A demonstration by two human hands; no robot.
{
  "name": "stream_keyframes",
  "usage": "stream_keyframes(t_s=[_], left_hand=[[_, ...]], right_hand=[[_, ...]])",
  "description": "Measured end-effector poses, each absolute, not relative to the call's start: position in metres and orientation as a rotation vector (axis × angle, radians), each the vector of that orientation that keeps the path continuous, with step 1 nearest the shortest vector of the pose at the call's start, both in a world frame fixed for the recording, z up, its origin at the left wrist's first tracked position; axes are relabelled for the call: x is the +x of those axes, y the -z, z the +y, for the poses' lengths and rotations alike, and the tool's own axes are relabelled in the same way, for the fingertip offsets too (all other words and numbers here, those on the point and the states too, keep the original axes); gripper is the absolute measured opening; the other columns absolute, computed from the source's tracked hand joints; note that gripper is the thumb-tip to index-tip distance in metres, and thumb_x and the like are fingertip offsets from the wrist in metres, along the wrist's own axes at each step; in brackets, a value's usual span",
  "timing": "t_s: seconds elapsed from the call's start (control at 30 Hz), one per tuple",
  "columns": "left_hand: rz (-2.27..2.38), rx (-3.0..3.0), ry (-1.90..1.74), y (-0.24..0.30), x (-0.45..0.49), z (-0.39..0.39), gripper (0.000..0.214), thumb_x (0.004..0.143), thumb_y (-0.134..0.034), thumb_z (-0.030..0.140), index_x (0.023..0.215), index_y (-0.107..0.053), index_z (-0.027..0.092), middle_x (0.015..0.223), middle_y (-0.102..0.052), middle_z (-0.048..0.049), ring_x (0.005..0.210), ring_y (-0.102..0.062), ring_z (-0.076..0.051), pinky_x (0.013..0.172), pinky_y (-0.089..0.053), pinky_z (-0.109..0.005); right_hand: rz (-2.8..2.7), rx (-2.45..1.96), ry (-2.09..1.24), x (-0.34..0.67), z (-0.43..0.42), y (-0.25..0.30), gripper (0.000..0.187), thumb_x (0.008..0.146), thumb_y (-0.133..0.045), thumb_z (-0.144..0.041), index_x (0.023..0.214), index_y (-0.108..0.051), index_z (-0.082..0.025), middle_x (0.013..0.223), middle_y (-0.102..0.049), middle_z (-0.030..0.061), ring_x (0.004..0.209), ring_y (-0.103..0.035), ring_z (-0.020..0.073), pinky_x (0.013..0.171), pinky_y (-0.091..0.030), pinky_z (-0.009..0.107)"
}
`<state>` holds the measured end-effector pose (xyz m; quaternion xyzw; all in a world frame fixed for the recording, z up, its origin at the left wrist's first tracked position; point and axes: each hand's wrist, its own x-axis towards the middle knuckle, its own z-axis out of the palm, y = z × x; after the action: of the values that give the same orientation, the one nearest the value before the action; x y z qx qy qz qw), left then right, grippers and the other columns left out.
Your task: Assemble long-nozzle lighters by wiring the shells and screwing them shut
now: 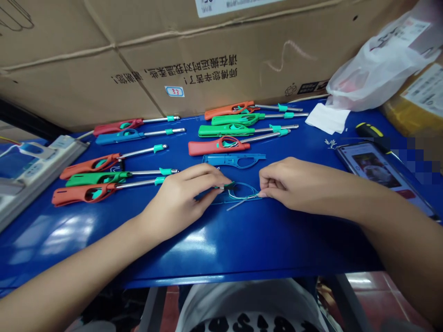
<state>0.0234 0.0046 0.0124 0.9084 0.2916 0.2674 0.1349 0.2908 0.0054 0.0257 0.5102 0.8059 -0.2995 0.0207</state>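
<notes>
Brought the left hand's (183, 193) thumb and forefinger nearly together at a small dark-green and white part (227, 186); could not tell whether actually clamped on it. Pinched thin, pale wires (236, 204) tightly between the right hand's (294, 184) thumb and forefinger, other fingers curled in. Had a flat, looped blue plastic handle shell (223, 198) between both hands, lying beneath the wires on the glossy blue tabletop (277, 246). Saw another looped blue plastic shell (215, 160) just behind, then four metal-barrelled lighters in red, green and orange (199, 148). Noted five more metal-barrelled lighters (65, 195) beyond the left hand, and a lit smartphone (375, 168) near the right forearm.
</notes>
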Motion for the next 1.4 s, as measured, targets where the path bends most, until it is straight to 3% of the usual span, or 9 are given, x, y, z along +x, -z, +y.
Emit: stream_keyframes(t_s=[0.37,0.73,1.0,1.23,1.4], left_hand=[[0.878,2.452,-0.770,0.000,0.020,0.003,0.020,0.092,-0.070,0.010,0.110,-0.076,0.016,0.110,-0.079,-0.0051,0.106,-0.073,-0.014,0.103,-0.056,-0.023],[0.886,2.378,-0.829,0.007,0.018,0.004,0.013,0.092,-0.073,0.011,0.102,-0.078,0.017,0.101,-0.081,-0.0015,0.097,-0.076,-0.012,0.096,-0.059,-0.019],[0.712,2.788,-0.586,0.004,0.007,-0.007,0.030,0.101,-0.054,0.009,0.128,-0.068,0.014,0.126,-0.076,-0.0077,0.114,-0.075,-0.019,0.100,-0.062,-0.031],[0.660,2.970,-0.486,-0.006,0.006,-0.008,0.034,0.103,-0.051,0.014,0.134,-0.065,0.009,0.122,-0.078,-0.0093,0.114,-0.075,-0.028,0.095,-0.065,-0.044],[0.715,3.013,-0.297,-0.018,0.009,-0.013,0.042,0.107,-0.038,0.018,0.141,-0.060,0.005,0.124,-0.076,-0.0168,0.113,-0.075,-0.028,0.097,-0.064,-0.042]], right_hand=[[2.492,1.586,0.953,0.291,0.006,-0.026,0.024,0.096,-0.056,-0.038,0.077,-0.063,-0.026,0.078,-0.070,-0.0034,0.068,-0.059,0.0154,0.059,-0.037,0.031],[2.465,1.593,0.991,0.296,0.006,-0.023,0.025,0.097,-0.052,-0.034,0.078,-0.065,-0.026,0.079,-0.071,-0.0052,0.068,-0.060,0.0145,0.059,-0.038,0.031],[2.413,1.601,1.013,0.292,0.005,-0.029,0.024,0.097,-0.053,-0.036,0.079,-0.064,-0.025,0.082,-0.071,-0.0026,0.071,-0.060,0.0167,0.060,-0.036,0.031],[2.431,1.600,0.951,0.293,0.005,-0.027,0.021,0.096,-0.052,-0.036,0.081,-0.064,-0.026,0.089,-0.071,-0.0019,0.080,-0.061,0.0179,0.066,-0.040,0.031],[2.444,1.608,0.954,0.292,0.005,-0.027,0.021,0.096,-0.052,-0.033,0.081,-0.064,-0.025,0.089,-0.071,-0.0016,0.080,-0.060,0.0173,0.068,-0.039,0.031]])
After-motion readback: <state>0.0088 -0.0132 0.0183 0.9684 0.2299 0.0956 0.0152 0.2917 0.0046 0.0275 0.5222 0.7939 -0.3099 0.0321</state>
